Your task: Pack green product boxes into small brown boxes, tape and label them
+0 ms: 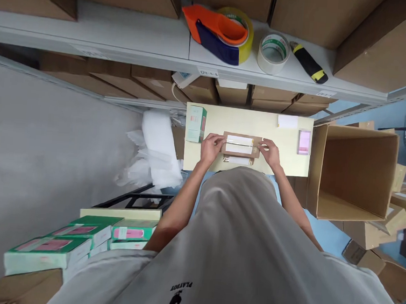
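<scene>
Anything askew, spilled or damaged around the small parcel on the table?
Nothing looks damaged. The left hand and right hand hold the small parcel square on the table. Only the white wrapping sheets look untidy, slumped in a heap beside its left edge.

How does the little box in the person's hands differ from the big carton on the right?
The small brown box is far smaller than the big carton. It looks closed, with white strips on top; the carton gapes open. The left hand and right hand grip the small box on the table; no hand touches the carton. Both are brown cardboard.
</scene>
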The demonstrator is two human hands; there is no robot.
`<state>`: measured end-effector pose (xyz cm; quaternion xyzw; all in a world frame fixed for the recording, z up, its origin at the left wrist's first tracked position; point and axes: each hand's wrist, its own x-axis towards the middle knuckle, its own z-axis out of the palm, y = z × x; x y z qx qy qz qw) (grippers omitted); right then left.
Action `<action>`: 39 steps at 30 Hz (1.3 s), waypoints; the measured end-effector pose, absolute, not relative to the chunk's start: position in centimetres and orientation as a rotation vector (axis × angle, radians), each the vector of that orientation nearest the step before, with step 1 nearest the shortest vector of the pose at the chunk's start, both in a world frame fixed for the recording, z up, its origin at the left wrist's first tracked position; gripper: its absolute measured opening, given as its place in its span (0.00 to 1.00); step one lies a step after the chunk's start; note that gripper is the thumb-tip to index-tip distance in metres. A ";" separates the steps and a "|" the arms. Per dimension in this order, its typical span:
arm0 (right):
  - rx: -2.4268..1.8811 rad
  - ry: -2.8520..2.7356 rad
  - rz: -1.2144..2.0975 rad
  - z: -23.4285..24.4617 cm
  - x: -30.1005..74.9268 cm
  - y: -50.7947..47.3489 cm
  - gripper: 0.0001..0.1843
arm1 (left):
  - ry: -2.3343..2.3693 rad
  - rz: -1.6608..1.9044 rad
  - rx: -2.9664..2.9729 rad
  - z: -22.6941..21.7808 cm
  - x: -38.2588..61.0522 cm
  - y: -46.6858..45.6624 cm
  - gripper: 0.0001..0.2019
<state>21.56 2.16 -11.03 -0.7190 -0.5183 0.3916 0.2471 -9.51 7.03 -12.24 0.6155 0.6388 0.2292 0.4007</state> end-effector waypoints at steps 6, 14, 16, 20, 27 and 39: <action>-1.805 -1.567 0.758 -5.0 22.3 5.6 0.17 | 1.605 0.819 1.671 -7.3 -9.2 10.1 0.09; -1.513 -1.832 0.278 6.6 21.6 18.5 0.26 | 1.378 1.262 1.860 4.1 -3.8 19.8 0.13; -1.494 -1.894 0.276 8.0 20.7 20.7 0.27 | 1.356 1.307 1.868 5.5 -2.7 21.1 0.13; -1.444 -2.014 0.270 9.0 18.6 22.6 0.29 | 1.396 1.344 1.842 6.1 -2.2 21.6 0.12; -1.370 -2.156 0.275 9.4 14.5 23.4 0.28 | 1.440 1.350 1.791 5.7 -4.8 20.0 0.13; -1.791 -2.172 0.278 5.8 6.4 31.9 0.24 | 1.504 1.346 1.662 4.0 -7.2 17.3 0.12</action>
